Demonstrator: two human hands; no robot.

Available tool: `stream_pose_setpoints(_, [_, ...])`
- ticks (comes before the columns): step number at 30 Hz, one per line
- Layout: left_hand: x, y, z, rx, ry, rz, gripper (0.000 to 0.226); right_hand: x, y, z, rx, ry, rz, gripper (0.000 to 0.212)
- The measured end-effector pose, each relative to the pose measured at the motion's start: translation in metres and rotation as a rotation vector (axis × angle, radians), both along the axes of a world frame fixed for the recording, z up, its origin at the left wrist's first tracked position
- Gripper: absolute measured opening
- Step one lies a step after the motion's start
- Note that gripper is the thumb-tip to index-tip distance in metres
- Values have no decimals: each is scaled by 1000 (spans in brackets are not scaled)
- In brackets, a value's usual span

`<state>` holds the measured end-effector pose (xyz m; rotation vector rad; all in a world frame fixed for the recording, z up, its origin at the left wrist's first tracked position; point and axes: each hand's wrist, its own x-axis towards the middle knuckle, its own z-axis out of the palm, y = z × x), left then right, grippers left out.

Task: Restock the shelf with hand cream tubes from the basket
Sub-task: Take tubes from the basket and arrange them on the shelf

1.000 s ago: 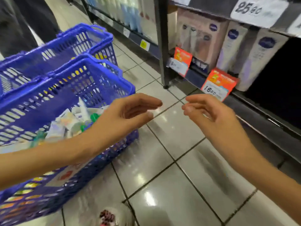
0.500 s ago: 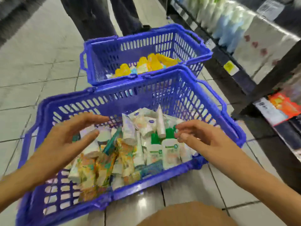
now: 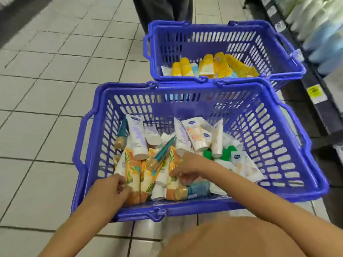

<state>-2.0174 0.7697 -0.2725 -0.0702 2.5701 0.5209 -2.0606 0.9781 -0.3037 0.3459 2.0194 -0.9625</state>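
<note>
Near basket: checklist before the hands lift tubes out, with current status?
1. Both hands inside the near basket: ok, the left hand and the right hand are in the pile.
2. Left hand contact: ok, its fingers touch the orange-patterned tubes.
3. Left hand firm grip: cannot tell, the fingers are blurred.
4. Right hand grip: cannot tell, its fingertips are buried in the pile.
5. Way up out of the basket: ok, nothing spans the open top.
6. Free slot on the shelf: cannot tell, it is blurred at the right edge.
</note>
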Motion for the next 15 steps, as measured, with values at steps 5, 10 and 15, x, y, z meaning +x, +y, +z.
stream_pose_setpoints(5, [-24,15,-1,-195,-184,-144,27,13,-13,-13,134,237,53,32])
stream_pose_setpoints(10, [-32,27,-13,-249,-115,-169,30,21,-23,-18,-15,357,-150,43])
stream_pose_setpoints(15, [-24,21,-22,-38,-131,11,43,24,-2,-1,-390,181,-403,17])
